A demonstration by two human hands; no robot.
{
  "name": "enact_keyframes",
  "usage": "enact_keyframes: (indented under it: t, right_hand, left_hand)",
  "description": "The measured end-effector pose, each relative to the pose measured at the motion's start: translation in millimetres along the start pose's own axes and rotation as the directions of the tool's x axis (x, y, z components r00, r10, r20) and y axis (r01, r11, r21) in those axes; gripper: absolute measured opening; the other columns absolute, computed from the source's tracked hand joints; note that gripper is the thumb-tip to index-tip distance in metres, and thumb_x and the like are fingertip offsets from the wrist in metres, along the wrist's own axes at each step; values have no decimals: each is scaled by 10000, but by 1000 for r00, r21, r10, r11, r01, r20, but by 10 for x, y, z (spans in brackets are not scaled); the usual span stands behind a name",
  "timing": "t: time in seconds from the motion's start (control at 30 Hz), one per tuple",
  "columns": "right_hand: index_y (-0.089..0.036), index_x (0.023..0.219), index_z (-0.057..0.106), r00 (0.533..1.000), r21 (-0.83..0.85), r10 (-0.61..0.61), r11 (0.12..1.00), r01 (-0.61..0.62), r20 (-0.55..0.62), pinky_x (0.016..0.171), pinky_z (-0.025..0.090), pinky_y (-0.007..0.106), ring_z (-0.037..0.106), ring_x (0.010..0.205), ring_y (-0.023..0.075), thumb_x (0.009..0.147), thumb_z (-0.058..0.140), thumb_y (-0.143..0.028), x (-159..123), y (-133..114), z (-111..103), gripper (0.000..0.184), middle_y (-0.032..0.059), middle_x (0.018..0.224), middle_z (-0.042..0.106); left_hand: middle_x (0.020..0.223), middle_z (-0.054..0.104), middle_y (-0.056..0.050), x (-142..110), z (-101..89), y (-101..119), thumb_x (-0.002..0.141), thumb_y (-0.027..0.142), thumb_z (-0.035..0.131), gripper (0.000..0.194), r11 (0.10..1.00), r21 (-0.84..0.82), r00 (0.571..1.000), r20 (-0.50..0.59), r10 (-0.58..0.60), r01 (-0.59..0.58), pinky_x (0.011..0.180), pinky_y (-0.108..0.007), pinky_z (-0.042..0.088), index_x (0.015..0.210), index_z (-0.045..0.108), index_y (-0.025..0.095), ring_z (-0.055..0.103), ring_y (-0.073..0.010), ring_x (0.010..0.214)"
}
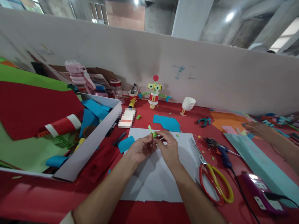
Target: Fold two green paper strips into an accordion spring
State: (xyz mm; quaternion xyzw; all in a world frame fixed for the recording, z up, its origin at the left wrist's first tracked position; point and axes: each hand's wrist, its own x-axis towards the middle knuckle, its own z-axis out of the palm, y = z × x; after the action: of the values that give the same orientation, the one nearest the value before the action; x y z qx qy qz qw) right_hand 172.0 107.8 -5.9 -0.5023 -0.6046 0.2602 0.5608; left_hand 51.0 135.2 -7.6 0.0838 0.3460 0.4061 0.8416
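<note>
Over a white sheet (158,186), my two hands meet at a small folded strip of green paper (154,134). One loose end of the strip sticks up to the upper left. My left hand (143,148) pinches the strip from the left, its fingers curled beneath. From the right, my right hand (169,147) pinches the same piece with thumb and fingertips. Part of the strip is hidden by the fingers. Blue paper (126,144) lies beside my left hand. Farther back stands a paper-cup figure (153,98) with eyes and green folded arms.
Big scissors (211,177) and a glue gun (223,154) with a cord lie at right. A box (98,143) of coloured paper stands left. Stacked cups (187,105), pliers (203,121) and blue cut pieces (167,123) sit behind. Another person's hand (259,130) reaches in from the right.
</note>
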Motion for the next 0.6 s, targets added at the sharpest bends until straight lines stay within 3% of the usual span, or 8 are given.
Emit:
enact_keyframes:
  t: [0.1,0.2,0.4,0.6]
  right_hand:
    - [-249,900,686,996,-71,-89,993,89,7,774,492,318,591,899,187,795,566,-144,15,-3,-33,191,44,939,646]
    - [-245,912,677,995,-63,-95,993,96,16,751,500,316,595,859,180,797,562,-152,13,1,-33,187,46,932,645]
    - [-255,986,667,999,41,3,999,-5,48,687,525,281,614,850,167,787,601,-217,7,-2,-6,213,42,980,638]
    - [-254,1009,677,998,71,-4,997,-1,69,697,529,275,617,851,161,795,608,-229,-4,-58,-24,226,48,987,632]
  left_hand:
    - [616,595,-28,-38,30,10,772,154,640,97,1000,13,1000,-24,-9,9,562,-201,483,680,640,125,545,-85,541]
    - [632,604,-31,-64,44,15,748,148,660,59,999,44,1000,-24,18,-17,582,-219,484,695,653,123,550,-93,552]
    - [629,593,4,-72,28,28,575,176,801,179,933,195,951,137,278,-301,584,-207,436,680,663,133,524,-81,561]
    - [714,634,-15,-44,10,20,534,263,827,254,876,278,919,128,374,-395,728,-260,454,718,697,147,568,-119,687]
